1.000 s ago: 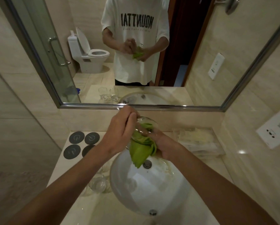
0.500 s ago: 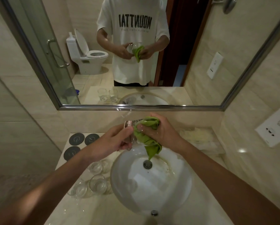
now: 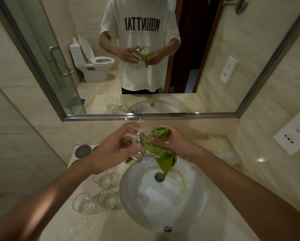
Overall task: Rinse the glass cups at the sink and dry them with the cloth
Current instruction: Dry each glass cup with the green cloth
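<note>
I hold a clear glass cup (image 3: 140,145) on its side above the far rim of the white sink (image 3: 163,193). My left hand (image 3: 114,150) grips the cup's base end. My right hand (image 3: 170,141) holds the green cloth (image 3: 161,153) pushed into the cup's mouth, and a tail of the cloth hangs down toward the drain (image 3: 158,176). Three more glass cups (image 3: 104,180) (image 3: 84,203) (image 3: 107,199) stand on the counter left of the sink.
Dark round coasters (image 3: 83,151) lie at the counter's back left. A clear tray (image 3: 220,150) sits at the back right. The large mirror (image 3: 145,58) rises just behind the sink, and a wall socket (image 3: 297,134) is on the right wall. A glass shower panel stands to the left.
My left hand moved off the cup's top and down to its base end. The cup turned onto its side, and my right hand worked the cloth into its mouth.
</note>
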`<state>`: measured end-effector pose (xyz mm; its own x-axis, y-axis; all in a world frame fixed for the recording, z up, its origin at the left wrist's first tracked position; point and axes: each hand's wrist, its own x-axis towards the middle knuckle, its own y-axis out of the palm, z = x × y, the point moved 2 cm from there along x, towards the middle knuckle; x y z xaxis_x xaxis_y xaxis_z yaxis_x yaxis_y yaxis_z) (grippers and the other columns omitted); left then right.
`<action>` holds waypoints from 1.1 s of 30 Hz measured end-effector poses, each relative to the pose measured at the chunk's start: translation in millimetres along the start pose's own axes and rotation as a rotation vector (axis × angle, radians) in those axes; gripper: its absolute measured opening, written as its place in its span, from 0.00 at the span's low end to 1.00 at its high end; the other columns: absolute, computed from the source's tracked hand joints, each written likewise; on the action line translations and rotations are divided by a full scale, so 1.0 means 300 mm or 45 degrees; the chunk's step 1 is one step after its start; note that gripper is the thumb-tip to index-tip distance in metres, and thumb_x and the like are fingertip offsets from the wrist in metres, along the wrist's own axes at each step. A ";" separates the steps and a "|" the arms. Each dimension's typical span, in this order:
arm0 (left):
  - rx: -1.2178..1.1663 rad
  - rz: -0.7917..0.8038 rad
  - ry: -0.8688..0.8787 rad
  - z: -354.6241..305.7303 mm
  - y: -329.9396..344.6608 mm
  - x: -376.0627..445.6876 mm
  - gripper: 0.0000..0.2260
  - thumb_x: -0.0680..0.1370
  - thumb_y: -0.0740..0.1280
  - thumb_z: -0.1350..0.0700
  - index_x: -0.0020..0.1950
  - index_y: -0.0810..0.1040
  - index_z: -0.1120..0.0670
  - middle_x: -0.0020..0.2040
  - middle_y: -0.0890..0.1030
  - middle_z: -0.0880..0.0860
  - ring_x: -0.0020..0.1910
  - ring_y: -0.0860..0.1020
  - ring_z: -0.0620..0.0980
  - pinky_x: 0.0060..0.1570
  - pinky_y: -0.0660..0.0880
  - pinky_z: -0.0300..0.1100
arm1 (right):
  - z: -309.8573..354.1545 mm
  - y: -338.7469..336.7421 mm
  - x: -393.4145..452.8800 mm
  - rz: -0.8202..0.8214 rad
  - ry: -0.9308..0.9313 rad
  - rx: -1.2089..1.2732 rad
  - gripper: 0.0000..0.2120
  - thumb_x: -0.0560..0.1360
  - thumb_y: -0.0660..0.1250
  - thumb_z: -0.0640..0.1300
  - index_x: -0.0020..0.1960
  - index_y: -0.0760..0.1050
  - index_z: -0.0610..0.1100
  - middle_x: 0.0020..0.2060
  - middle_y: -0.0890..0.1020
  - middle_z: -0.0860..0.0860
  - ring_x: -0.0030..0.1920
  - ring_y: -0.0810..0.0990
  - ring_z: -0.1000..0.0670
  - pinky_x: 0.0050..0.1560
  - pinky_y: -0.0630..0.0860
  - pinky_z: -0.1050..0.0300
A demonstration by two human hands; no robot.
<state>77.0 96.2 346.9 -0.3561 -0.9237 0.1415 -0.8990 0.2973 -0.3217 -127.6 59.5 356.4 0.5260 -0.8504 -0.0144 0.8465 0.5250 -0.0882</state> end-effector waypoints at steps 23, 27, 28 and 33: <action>1.625 0.037 1.282 -0.092 -0.017 0.010 0.17 0.81 0.57 0.62 0.70 0.61 0.60 0.63 0.68 0.65 0.61 0.69 0.60 0.58 0.66 0.48 | -0.005 0.022 -0.049 0.227 0.717 0.312 0.07 0.74 0.68 0.45 0.49 0.78 0.43 0.36 0.85 0.49 0.36 0.84 0.52 0.39 0.82 0.57; 1.570 0.044 1.239 -0.065 -0.030 0.021 0.20 0.83 0.58 0.59 0.74 0.57 0.57 0.64 0.68 0.63 0.62 0.71 0.59 0.54 0.73 0.44 | 0.019 -0.005 -0.057 0.229 0.715 0.265 0.13 0.81 0.62 0.39 0.41 0.81 0.44 0.28 0.84 0.51 0.28 0.82 0.56 0.32 0.81 0.62; 1.476 0.059 1.151 -0.062 -0.026 0.021 0.22 0.83 0.60 0.53 0.74 0.56 0.55 0.64 0.69 0.62 0.61 0.72 0.57 0.53 0.74 0.42 | 0.032 -0.004 -0.052 0.219 0.660 0.237 0.14 0.81 0.62 0.39 0.39 0.81 0.44 0.27 0.83 0.52 0.27 0.82 0.56 0.31 0.80 0.63; 0.591 -0.057 0.426 -0.052 0.007 -0.001 0.29 0.75 0.66 0.35 0.70 0.67 0.48 0.59 0.74 0.42 0.54 0.77 0.41 0.49 0.75 0.30 | 0.064 0.000 0.002 0.137 0.034 -0.101 0.12 0.71 0.76 0.39 0.51 0.78 0.38 0.42 0.85 0.48 0.43 0.84 0.53 0.46 0.81 0.58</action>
<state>71.3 101.0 360.8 -0.4493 -0.7836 0.4292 -0.7360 0.0523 -0.6750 -125.6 59.6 375.6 0.6104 -0.7902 -0.0542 0.7754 0.6101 -0.1630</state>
